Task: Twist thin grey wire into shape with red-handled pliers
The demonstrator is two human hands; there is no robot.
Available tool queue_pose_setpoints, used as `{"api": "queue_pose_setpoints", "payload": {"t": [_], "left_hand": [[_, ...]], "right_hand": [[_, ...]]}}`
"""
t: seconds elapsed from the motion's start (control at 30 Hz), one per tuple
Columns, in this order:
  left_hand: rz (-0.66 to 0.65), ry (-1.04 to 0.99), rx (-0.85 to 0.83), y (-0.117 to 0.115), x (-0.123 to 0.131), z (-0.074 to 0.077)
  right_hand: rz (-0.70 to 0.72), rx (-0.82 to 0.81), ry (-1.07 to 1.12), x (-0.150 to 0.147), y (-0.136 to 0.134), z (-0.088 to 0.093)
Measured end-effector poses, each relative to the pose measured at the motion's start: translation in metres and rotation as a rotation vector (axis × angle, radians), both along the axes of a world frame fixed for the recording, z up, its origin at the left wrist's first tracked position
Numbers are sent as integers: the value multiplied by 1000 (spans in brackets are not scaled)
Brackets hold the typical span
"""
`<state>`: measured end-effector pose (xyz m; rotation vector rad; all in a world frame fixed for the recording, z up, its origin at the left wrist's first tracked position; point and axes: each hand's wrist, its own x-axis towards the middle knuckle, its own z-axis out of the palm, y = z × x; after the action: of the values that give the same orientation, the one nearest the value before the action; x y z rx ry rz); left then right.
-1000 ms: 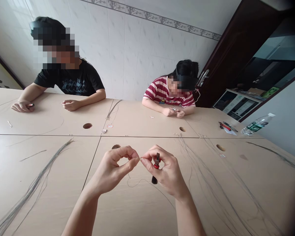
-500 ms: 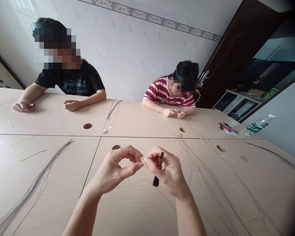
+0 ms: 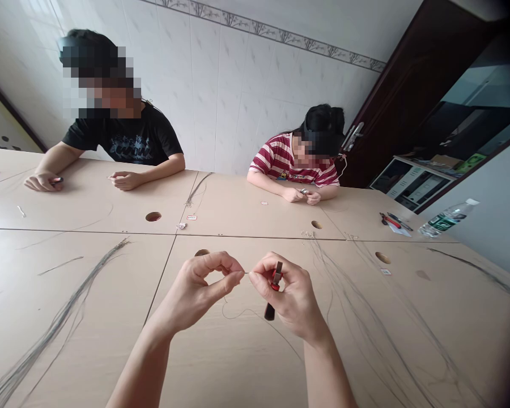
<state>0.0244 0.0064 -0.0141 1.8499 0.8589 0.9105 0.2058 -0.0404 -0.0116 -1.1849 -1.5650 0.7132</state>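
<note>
Looking down over the tabletop (image 3: pixel 221 374), I have the left hand (image 3: pixel 195 292) pinched narrow and the right hand (image 3: pixel 291 294) curled around red-and-black pliers (image 3: pixel 277 274), thumb and forefinger closed too. Between both hands, well in from the tabletop's right edge, I hold a thin wire (image 3: pixel 246 273).

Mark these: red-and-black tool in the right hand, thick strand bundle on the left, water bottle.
Red-and-black tool (image 3: pixel 275 287): head view, red middle part.
Strand bundle (image 3: pixel 68 309): head view, about midway along its visible length.
Water bottle (image 3: pixel 445 220): head view, green label.
</note>
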Motion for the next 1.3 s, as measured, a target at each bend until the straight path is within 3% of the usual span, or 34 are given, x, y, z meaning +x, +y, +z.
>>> {"api": "queue_pose_setpoints", "payload": {"t": [0.4, 0.6, 1.3], "left_hand": [[1, 1, -79, -1, 0, 4], [-69, -1, -178, -2, 0, 4], [-48, 3, -156, 1, 0, -1]], "right_hand": [[-22, 1, -43, 0, 0, 1], [-24, 24, -67, 1, 0, 0], [-5, 92, -188, 1, 2, -2]]}}
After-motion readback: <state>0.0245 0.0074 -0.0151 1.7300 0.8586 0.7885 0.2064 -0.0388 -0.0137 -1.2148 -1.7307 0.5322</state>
